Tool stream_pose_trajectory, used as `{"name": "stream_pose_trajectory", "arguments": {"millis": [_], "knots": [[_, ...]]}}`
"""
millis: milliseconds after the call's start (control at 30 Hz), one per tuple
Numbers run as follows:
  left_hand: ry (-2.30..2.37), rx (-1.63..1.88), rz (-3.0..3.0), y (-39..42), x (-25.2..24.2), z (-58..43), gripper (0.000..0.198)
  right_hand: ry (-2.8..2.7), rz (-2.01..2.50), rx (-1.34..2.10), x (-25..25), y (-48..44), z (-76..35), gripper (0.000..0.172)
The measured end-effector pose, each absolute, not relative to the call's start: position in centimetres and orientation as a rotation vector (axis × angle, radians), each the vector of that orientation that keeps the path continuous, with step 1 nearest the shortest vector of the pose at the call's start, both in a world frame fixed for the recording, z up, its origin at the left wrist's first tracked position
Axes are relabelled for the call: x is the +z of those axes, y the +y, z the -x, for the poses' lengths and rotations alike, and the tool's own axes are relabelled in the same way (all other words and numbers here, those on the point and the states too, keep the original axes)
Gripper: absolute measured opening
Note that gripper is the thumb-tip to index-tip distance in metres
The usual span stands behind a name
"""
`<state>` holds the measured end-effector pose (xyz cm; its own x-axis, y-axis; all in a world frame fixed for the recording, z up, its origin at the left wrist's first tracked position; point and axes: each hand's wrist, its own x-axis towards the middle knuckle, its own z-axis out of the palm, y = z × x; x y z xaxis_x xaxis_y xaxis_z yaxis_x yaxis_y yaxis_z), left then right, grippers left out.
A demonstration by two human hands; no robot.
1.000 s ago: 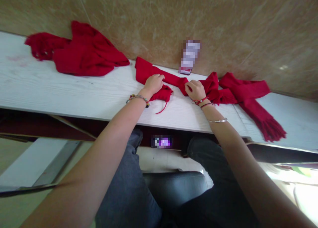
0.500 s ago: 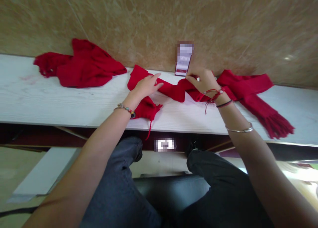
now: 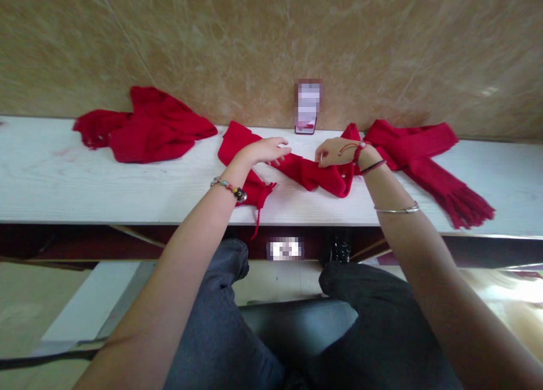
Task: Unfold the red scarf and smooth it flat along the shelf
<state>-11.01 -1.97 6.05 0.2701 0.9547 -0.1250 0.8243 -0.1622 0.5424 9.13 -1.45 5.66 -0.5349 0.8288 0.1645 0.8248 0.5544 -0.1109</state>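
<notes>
A red scarf (image 3: 297,170) lies in loose bends across the middle of the white tabletop, its tasselled end (image 3: 261,196) near the front edge with one strand hanging over. Over its left part rests my left hand (image 3: 268,151), palm down, fingers stretched out and slightly apart. My right hand (image 3: 336,153) bends down at the scarf's right part, fingers curled against the fabric; the fingertips are partly hidden. A fold of the scarf bulges forward below this hand, and another piece stands up behind it.
To the left a red cloth (image 3: 153,131) lies bunched against the marbled wall (image 3: 237,45). At the right is a crossed red scarf (image 3: 428,163) with a fringed end. A phone (image 3: 307,108) leans on the wall behind my hands. The tabletop's front edge (image 3: 127,223) runs above my knees.
My right hand has come down and slightly left, fingers more curled. The scarf's right part has moved forward into a bulging fold. My left hand shifts slightly right. The view has tilted a little.
</notes>
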Motion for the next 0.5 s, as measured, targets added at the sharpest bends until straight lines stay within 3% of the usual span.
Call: {"name": "stream_pose_trajectory", "arguments": {"millis": [67,100,200,300,500], "knots": [[1.562,0.403,-1.948,-1.8,6.6,11.0,0.035,-2.497,1.489,0.041,7.5,-1.5,-8.2,0.007],[1.517,0.467,-1.934,-1.8,6.8,10.9,0.034,-2.425,1.516,0.002,8.2,-1.5,-7.7,0.011],[1.363,0.686,-1.904,-1.6,6.9,10.9,0.043,-2.212,1.468,-0.139,9.7,-1.8,-6.9,0.022],[1.277,0.764,-1.847,-1.4,7.3,11.0,0.051,-2.142,1.419,-0.122,10.6,-2.2,-6.8,0.018],[1.322,0.730,-1.983,-0.6,8.3,10.8,0.047,-2.484,1.411,0.488,10.8,-1.8,-6.6,0.013]]}}
